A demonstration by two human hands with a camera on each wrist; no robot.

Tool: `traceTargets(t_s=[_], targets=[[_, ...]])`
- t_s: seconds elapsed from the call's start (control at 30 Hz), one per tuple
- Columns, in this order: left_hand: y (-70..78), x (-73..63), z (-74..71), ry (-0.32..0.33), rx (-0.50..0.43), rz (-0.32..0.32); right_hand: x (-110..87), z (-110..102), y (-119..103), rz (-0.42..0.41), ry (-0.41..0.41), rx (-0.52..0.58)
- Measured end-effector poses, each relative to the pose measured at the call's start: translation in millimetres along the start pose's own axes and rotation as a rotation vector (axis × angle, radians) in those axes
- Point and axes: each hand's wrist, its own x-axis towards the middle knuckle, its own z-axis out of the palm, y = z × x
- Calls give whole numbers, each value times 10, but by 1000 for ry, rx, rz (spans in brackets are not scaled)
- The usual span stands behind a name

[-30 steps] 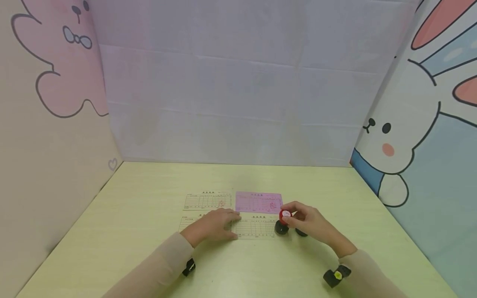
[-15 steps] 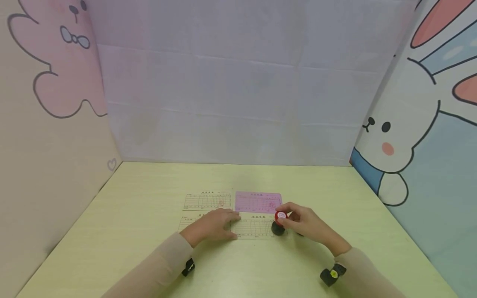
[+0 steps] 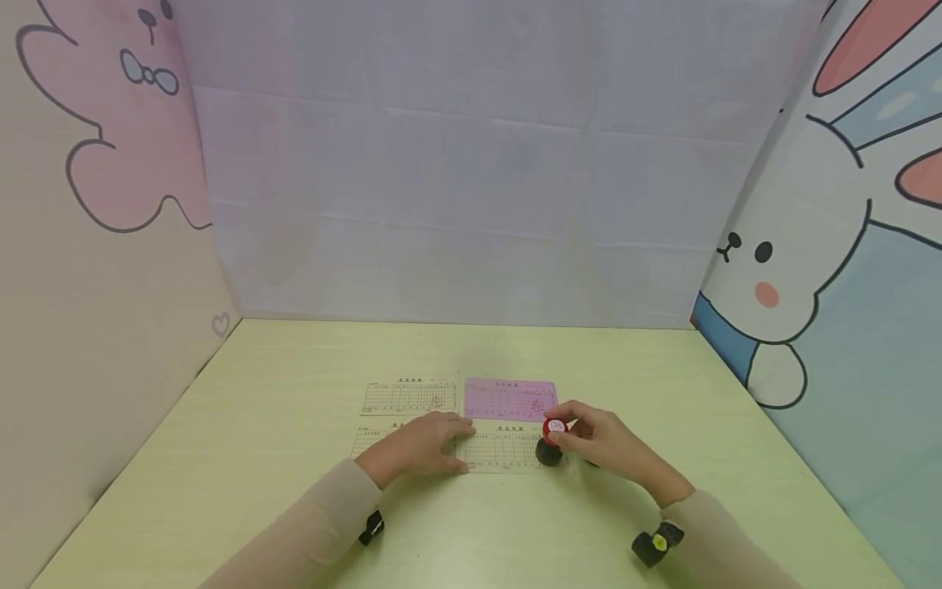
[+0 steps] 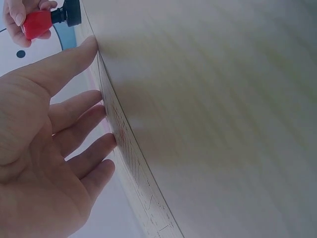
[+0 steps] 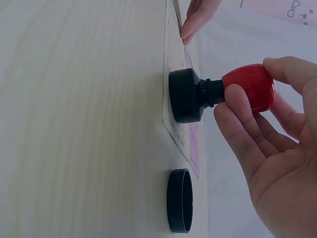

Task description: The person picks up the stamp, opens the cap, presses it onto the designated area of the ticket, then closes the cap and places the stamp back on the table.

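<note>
A stamp [image 5: 247, 84] with a red handle and black round base is held by my right hand [image 3: 607, 442], thumb and fingers around the handle. Its base [image 3: 548, 452] stands on the right end of the near-right printed slip [image 3: 504, 450]. My left hand [image 3: 427, 446] rests with extended fingertips on the slips' inner edges, partly covering the near-left slip [image 3: 371, 440]. In the right wrist view a round black cap [image 5: 179, 201] lies on the table beside the slip; in the head view my right hand mostly hides it.
Behind lie a white slip [image 3: 409, 397] and a purple slip [image 3: 509, 398], both with red stamp marks at their right ends. The pale wooden table [image 3: 294, 360] is bounded by a white back wall [image 3: 471, 204] and cartoon-printed side walls.
Over the last second my right hand has moved slightly left with the stamp, and its base has settled on the near-right slip. Since half a second ago it has stayed still. My left hand holds its place.
</note>
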Motion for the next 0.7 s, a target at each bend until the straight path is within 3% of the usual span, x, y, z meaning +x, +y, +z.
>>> traceTargets(t_s=[0.7], targets=[[-11,-9,2,1,-17,1,-11,-6,-23,8,-15,36]])
